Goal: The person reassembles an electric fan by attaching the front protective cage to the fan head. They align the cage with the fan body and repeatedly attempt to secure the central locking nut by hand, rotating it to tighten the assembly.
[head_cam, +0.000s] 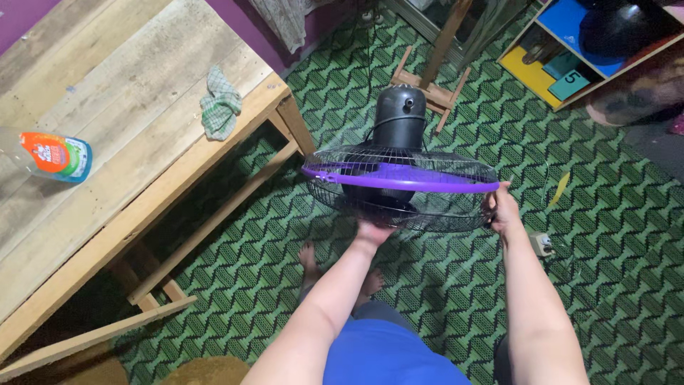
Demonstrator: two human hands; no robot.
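A black electric fan [400, 117] with a wire cage and a purple rim band [399, 178] stands tilted over the green patterned carpet in front of me. My left hand [372, 232] reaches under the front of the cage and touches its lower wires. My right hand [501, 208] grips the cage's right edge at the purple band. Both forearms stretch forward from my blue clothing, and my bare feet [308, 255] show below the fan.
A wooden table [128, 142] fills the left side, with a green checked cloth [219, 104] and a clear spray bottle [46, 154] with an orange label lying on it. A colourful shelf unit [563, 53] is at the top right. A white plug adapter [541, 244] lies on the carpet.
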